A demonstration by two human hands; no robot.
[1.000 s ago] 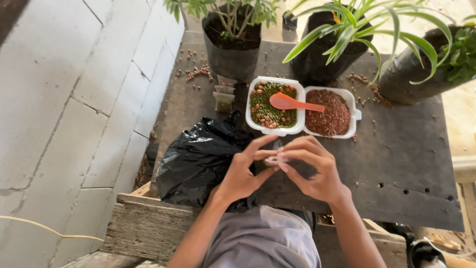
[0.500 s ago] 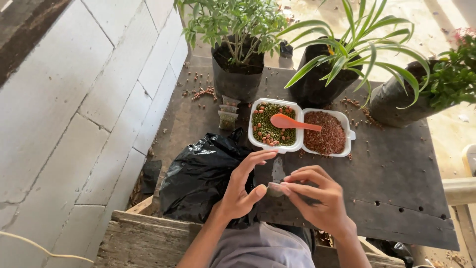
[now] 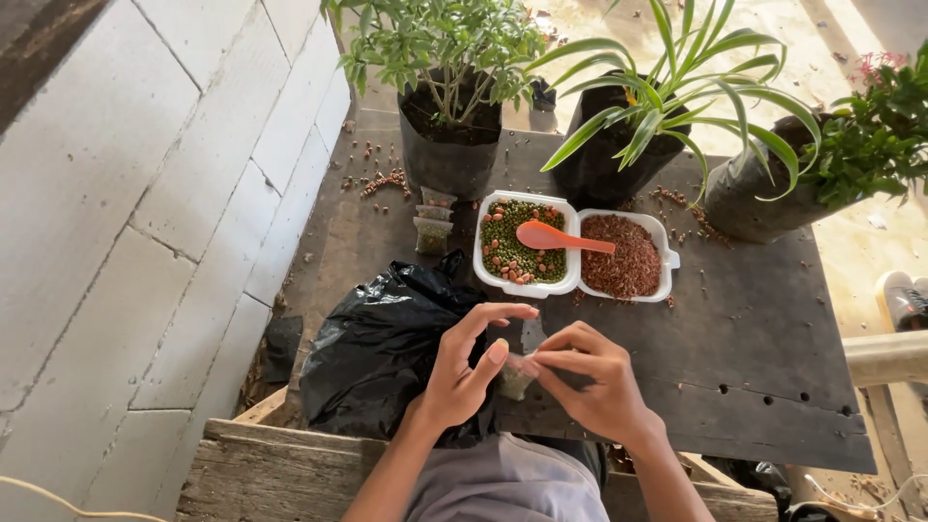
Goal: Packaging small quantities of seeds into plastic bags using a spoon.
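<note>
Two hands meet over the near edge of the dark wooden table [image 3: 754,329], pinching a small clear packet [image 3: 517,379] between them. Left hand [image 3: 464,372] has its fingers spread, thumb on the packet; right hand [image 3: 594,382] grips its top. Can't really make out what's inside, the fingers cover most of it. Black plastic bag [image 3: 382,348] sits just left, foam tray [image 3: 575,251] farther off. Compared to half a second ago, the left fingers have opened wider.
</note>
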